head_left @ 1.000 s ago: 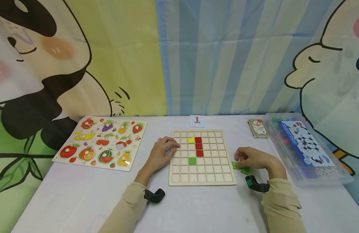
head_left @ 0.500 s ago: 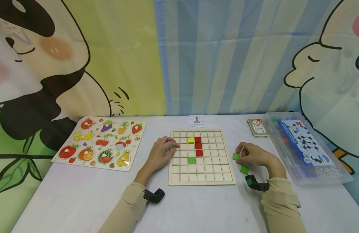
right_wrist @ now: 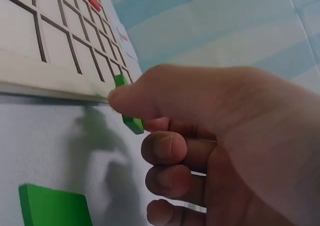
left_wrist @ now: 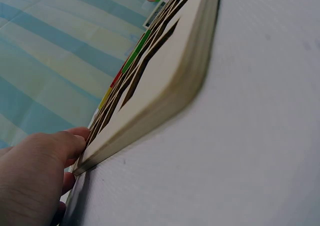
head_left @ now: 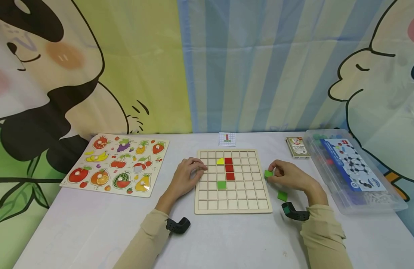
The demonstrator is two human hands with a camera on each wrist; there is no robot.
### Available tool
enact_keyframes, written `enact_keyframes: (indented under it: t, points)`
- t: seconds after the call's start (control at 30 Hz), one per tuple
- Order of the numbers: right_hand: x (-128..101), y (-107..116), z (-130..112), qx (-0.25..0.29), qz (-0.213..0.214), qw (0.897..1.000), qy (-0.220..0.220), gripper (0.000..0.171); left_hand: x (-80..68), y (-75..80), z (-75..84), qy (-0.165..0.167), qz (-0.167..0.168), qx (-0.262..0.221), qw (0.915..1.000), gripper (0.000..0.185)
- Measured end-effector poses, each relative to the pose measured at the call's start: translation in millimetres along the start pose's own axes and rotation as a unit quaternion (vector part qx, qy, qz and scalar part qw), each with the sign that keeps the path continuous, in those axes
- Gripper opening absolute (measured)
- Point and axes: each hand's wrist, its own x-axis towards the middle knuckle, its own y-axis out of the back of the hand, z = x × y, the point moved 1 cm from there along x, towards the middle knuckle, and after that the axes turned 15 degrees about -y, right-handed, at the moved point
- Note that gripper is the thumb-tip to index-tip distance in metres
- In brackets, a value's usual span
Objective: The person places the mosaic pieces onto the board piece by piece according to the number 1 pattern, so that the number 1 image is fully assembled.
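My right hand (head_left: 289,175) pinches a green square tile (head_left: 268,174) between thumb and fingers, just off the right edge of the wooden grid board (head_left: 234,213). The right wrist view shows this tile (right_wrist: 131,122) tilted, with the other fingers curled below it. Another green tile (head_left: 282,195) lies on the table below that hand. At the board's left edge, my left hand (head_left: 187,177) grips the rim; in the left wrist view its fingers (left_wrist: 75,141) touch the top and side. On the board sit red squares (head_left: 229,169), a yellow piece (head_left: 220,161) and a green square (head_left: 222,185).
A small pattern card (head_left: 226,139) lies behind the board. To the left is a fruit puzzle board (head_left: 109,191). A playing card box (head_left: 297,148) and a clear plastic case (head_left: 361,203) with a blue booklet (head_left: 355,164) stand at the right. Patterned cloth hangs behind.
The right hand has picked one green tile off the pair on the table and carried it up and left to the board's edge. The left hand stays in place.
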Motion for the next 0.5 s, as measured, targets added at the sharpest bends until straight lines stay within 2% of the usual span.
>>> enact_keyframes:
  t: [0.13,0.5]
  points:
    - [2,-6,-7,0.015,-0.003,1.0,0.019,0.026,0.0,0.8,1.0,0.002,-0.001,0.0,1.0,0.014]
    - [6,-20,-24,0.02,-0.02,0.999,0.026,0.025,1.1,1.7,2.1,0.008,-0.007,-0.002,0.9999,0.015]
